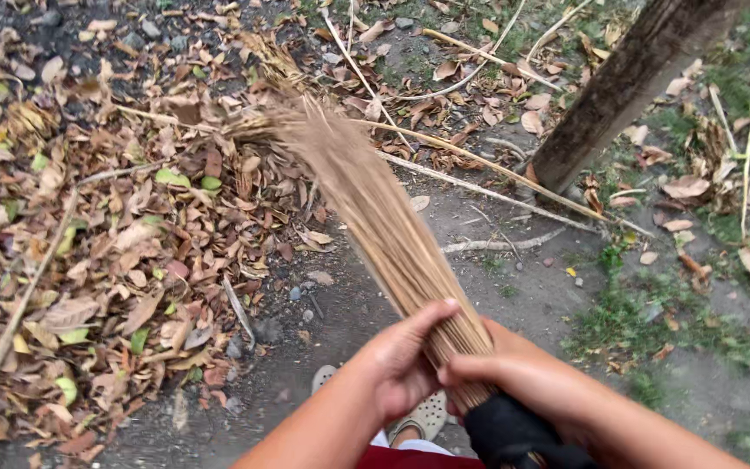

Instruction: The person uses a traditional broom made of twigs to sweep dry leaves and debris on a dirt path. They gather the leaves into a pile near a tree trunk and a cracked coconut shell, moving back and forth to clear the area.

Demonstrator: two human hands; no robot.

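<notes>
Hands: left hand (405, 360), lower centre of the frame, fingers wrapped round the bound neck of the broom; right hand (523, 373), just right of it and touching it, closed over the same neck above the black-wrapped handle (509, 430). Both clamped on the broom, set close together.

Stick broom (375, 208): bundle of thin tan ribs, running from the hands at lower centre up and left to mid-frame; tips fanned and blurred at the edge of the leaves, at or close to the ground.

Leaf pile (123, 252): dry brown leaves with a few green ones, filling the left half of the frame; thin sticks lie among them.

Bare ground (349, 313): grey packed dirt with small stones, centre, between the pile and the feet.

Sandal (427, 415): pale, perforated, partly shown under the hands.

Tree trunk (627, 82): dark, leaning, upper right; long pale stalks lie across its foot.

Grass patches (627, 317): right side, sparse.

Handling note: sweeping probably goes best with the grip kept firm at the neck so the ribs do not splay, tips brushing lightly over the dirt, short strokes drawn one way toward the pile, clear of the long stalks, which could snag the ribs.
</notes>
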